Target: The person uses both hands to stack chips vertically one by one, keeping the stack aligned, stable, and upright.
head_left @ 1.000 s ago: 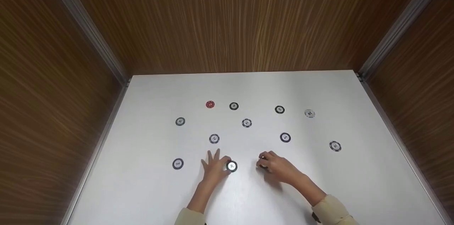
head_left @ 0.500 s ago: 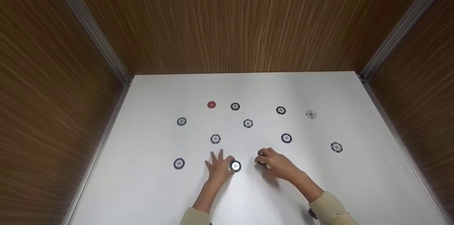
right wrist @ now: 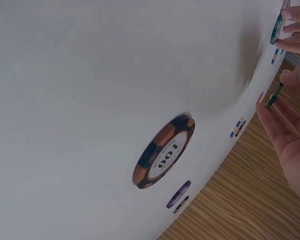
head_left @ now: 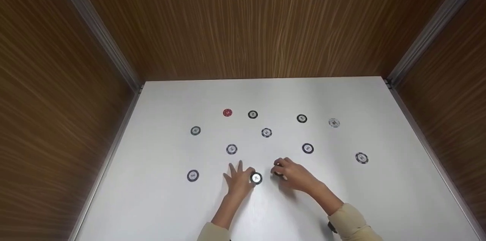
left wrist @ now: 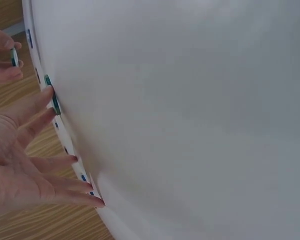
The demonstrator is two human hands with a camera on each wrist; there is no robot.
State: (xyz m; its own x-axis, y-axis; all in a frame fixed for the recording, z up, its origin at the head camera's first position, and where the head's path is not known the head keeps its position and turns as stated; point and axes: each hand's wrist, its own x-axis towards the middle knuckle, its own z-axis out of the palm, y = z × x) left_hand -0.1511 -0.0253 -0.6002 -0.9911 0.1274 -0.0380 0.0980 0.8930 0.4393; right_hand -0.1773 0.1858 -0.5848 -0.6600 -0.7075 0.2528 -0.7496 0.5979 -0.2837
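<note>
Low in the middle of the head view, my left hand [head_left: 238,185] pinches a green-edged poker chip [head_left: 256,178] between thumb and index finger. Its other fingers are spread against the white table. In the left wrist view that chip [left wrist: 52,95] stands at the fingertips, edge toward the camera. Just to the right, my right hand [head_left: 298,178] holds a second poker chip, mostly covered by the fingers from above. The right wrist view shows this chip [right wrist: 274,96] as green, pinched between thumb and fingertips. A short gap separates the two held chips.
Several loose chips lie scattered over the white table [head_left: 152,203], among them a red chip [head_left: 227,112] at the back and an orange-and-black chip [right wrist: 165,152] marked 100 in the right wrist view. Wood-grain panels [head_left: 258,24] wall the back and both sides.
My left hand has shifted slightly right with its chip, and my right hand slightly left and away from me with its own. The two held chips are closer together.
</note>
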